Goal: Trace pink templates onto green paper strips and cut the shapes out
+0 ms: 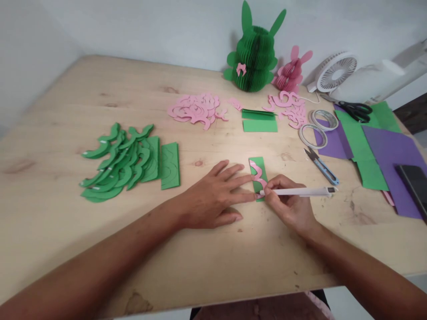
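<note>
A small green paper strip lies on the wooden table with a pink curvy paper cutout on top of it. My left hand is spread flat, two fingertips touching the left edge of the strip and cutout. In my right hand a white pen is pinched, lying nearly level, its tip at the cutout's lower end. Left of my hands are a green card with drawn curves and a pile of green curved cutouts.
Pink cutouts and folded green strips lie farther back. A green honeycomb paper rabbit, a smaller pink one and a fan stand behind. Tape rolls, blue snips, scissors, purple paper and a phone are right.
</note>
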Demonstrator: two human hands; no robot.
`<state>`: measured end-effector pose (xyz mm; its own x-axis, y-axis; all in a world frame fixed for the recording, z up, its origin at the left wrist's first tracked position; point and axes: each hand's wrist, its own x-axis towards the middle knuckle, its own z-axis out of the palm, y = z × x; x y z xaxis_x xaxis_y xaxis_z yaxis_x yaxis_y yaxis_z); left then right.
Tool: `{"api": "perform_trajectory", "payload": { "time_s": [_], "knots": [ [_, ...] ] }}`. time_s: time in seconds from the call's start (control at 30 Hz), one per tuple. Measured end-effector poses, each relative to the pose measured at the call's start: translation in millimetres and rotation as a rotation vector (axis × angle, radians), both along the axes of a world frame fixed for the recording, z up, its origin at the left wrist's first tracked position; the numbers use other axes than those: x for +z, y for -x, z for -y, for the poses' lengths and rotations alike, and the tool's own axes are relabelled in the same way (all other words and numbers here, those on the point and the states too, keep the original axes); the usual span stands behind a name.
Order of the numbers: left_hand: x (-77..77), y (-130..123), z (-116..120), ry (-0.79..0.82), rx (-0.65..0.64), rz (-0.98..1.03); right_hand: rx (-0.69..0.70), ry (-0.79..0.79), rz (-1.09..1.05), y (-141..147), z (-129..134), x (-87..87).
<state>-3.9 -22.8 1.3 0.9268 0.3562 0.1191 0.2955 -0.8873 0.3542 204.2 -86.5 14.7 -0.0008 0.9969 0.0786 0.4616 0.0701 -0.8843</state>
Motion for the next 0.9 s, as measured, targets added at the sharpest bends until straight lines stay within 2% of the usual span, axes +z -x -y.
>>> {"api": "perform_trajectory", "payload": {
  "time_s": [0.9],
  "knots": [
    [-2.9,0.3,-0.1,-0.015,0.002,-0.001,0.016,0.0,-0.02,1.2,-0.5,-0.8]
  ]
}}
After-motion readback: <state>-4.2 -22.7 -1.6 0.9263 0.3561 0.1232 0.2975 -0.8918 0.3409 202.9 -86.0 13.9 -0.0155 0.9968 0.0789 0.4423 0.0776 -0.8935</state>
